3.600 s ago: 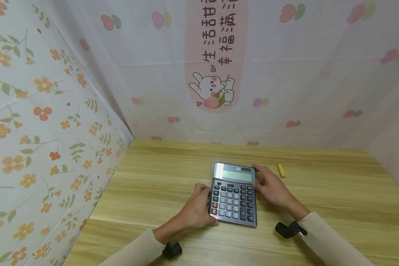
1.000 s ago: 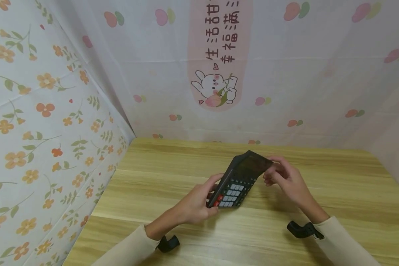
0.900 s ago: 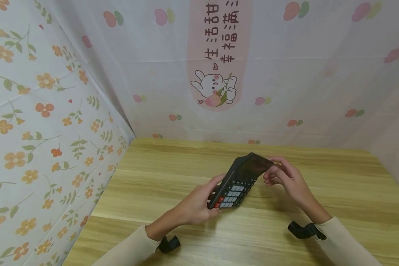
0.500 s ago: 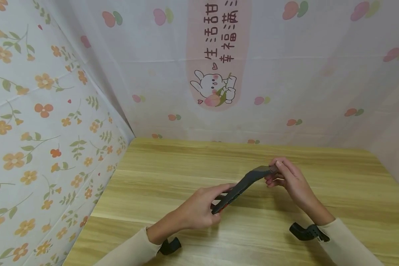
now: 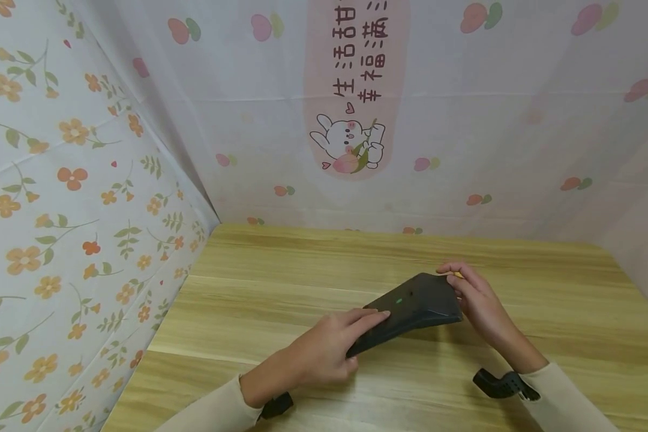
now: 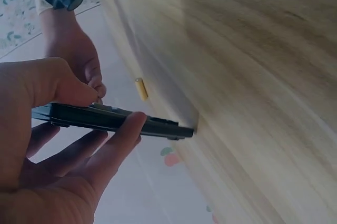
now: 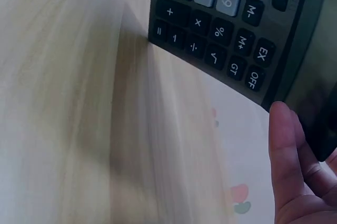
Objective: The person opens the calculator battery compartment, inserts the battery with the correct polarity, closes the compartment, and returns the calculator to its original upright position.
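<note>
A dark calculator point(image 5: 405, 306) is held above the table, turned so its black back with a small green mark faces up in the head view. My left hand point(image 5: 326, 348) grips its near left end, index finger lying along the back. In the left wrist view that hand point(image 6: 58, 145) has the thumb on one face and fingers on the other. At the screen end, my right hand point(image 5: 483, 312) pinches the far right corner. The right wrist view shows the calculator's keys point(image 7: 216, 29) facing that camera, with the fingers point(image 7: 284, 145) at its edge.
A small yellow cylinder point(image 6: 141, 89) lies on the wooden table point(image 5: 259, 270); in the head view the right hand mostly hides it. A patterned cloth point(image 5: 237, 120) hangs behind the table and a floral one point(image 5: 59, 228) at the left.
The calculator lay face up on the table at first. Both hands have lifted it and rolled it over, so its back now shows; the right hand has shifted slightly right and nearer.
</note>
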Demonstrator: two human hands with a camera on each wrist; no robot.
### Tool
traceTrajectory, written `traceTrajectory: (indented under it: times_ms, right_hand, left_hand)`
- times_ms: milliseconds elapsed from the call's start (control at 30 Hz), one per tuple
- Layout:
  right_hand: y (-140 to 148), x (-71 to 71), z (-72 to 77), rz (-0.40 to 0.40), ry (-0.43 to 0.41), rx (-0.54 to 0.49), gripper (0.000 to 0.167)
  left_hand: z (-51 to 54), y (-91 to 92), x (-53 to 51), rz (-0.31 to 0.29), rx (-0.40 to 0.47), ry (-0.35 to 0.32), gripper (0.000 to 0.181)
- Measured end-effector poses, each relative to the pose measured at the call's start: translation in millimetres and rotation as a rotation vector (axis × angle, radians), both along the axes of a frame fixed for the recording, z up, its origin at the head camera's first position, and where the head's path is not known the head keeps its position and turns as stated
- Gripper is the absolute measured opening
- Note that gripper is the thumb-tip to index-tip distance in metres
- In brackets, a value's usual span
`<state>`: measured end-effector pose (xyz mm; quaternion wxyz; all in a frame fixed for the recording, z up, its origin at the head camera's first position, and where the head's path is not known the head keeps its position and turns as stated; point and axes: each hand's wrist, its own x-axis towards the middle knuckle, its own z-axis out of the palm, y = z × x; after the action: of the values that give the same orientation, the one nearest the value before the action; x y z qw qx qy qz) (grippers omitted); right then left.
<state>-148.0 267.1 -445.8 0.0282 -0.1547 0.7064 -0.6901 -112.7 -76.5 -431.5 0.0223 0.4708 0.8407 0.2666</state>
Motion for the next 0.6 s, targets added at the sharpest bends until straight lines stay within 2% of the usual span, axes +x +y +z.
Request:
traceTrajectory:
  times_ms: [200,433,600]
  right_hand:
    - [2.4,4.8,-1.9,-0.039,-0.037,0.19,0.033]
    - [4.1,6.1,-2.6,0.072,-0.148,0.241,0.042]
    - [5.6,5.8,-3.1,0.12,-0.219,0.297,0.045]
  left_hand:
    - [-4.6,2.0,4.9,-0.006,-0.093,0.052,0.09]
    - [-9.3,2.1,9.7,0.026,-0.203,0.134,0.082]
    - [-14.0,1.8,11.2,0.036,-0.286,0.196,0.078]
